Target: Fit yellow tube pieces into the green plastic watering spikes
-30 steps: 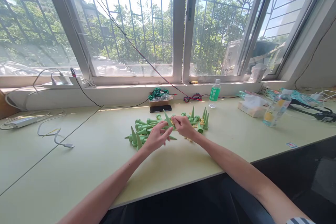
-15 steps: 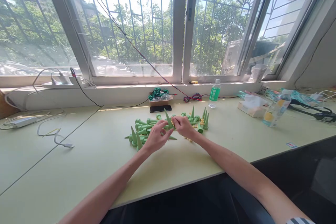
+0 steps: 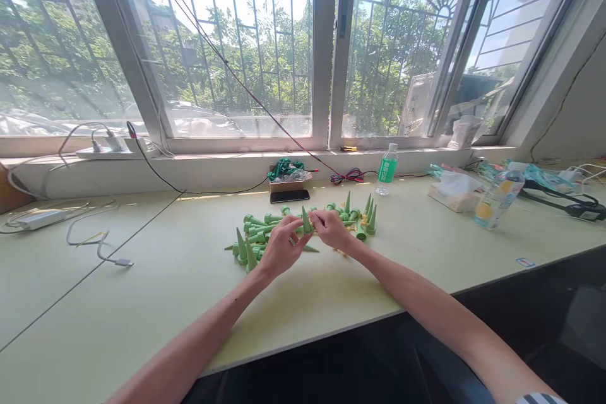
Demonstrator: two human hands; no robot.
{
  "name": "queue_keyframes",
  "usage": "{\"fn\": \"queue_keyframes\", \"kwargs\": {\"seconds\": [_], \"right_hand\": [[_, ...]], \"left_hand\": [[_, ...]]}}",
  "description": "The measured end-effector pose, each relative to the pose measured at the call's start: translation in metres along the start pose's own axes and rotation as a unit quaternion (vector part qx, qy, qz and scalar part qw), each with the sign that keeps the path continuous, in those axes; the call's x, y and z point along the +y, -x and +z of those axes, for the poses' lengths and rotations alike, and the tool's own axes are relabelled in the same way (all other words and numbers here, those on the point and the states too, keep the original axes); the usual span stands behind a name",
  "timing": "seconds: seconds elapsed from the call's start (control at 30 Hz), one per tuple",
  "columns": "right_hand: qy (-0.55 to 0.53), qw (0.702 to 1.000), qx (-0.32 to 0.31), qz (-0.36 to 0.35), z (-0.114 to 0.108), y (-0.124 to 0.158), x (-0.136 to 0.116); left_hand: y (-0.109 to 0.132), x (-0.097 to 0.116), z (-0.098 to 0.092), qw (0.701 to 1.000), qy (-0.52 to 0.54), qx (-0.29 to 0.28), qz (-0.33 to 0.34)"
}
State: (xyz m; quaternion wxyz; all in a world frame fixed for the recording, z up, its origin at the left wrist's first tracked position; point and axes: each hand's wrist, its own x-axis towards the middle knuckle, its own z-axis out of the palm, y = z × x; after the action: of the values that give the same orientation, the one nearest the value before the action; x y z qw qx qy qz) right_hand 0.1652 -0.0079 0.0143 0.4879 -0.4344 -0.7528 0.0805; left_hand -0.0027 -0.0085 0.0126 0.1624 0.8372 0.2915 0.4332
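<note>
A heap of green cone-shaped plastic spikes [image 3: 258, 230] lies in the middle of the pale green table [image 3: 142, 290], some upright, some on their sides. Both my hands meet over the heap. My left hand [image 3: 280, 247] pinches one green spike [image 3: 306, 221], which points up between the hands. My right hand [image 3: 331, 229] has its fingers closed against the same spike's base. Small yellow bits [image 3: 339, 252] lie beside the right wrist.
A black phone [image 3: 290, 196] and a small box with green wire [image 3: 286, 173] sit behind the heap. A green-labelled bottle [image 3: 387, 169], tissue box [image 3: 453, 192] and another bottle [image 3: 495, 201] stand to the right. Cables [image 3: 89, 237] trail at the left. The window sill runs along the back.
The spike held between my hands has turned more upright and shows less of its length. Both hands stay in the same spot over the heap.
</note>
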Motion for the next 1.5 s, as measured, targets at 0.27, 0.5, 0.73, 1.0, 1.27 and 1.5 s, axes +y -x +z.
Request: {"fn": "queue_keyframes", "kwargs": {"seconds": [0.27, 0.5, 0.73, 1.0, 1.27, 1.5], "right_hand": [[-0.002, 1.0, 0.002, 0.008, 0.0016, 0.0006, -0.0001], [0.006, 1.0, -0.009, 0.016, 0.002, 0.001, 0.0006], [0.003, 1.0, -0.018, 0.015, 0.0037, 0.0018, 0.0022], [0.002, 1.0, -0.019, 0.014, 0.004, 0.002, 0.0017], [0.003, 1.0, -0.026, 0.004, 0.0062, 0.0024, 0.0034], [0.0, 1.0, -0.018, 0.003, 0.0061, 0.0027, 0.002]], "left_hand": [[0.0, 0.0, 0.0014, 1.0, -0.01, -0.013, -0.002], [0.001, -0.0019, 0.003, 1.0, -0.021, -0.018, -0.012], [0.001, -0.0028, 0.0047, 0.999, -0.017, -0.018, -0.025], [0.0009, -0.0012, 0.0034, 0.999, 0.003, -0.02, -0.033], [-0.0011, 0.0019, 0.0016, 0.999, 0.014, -0.005, -0.045], [-0.0007, 0.0056, 0.0006, 0.99, 0.088, -0.028, -0.11]]}}
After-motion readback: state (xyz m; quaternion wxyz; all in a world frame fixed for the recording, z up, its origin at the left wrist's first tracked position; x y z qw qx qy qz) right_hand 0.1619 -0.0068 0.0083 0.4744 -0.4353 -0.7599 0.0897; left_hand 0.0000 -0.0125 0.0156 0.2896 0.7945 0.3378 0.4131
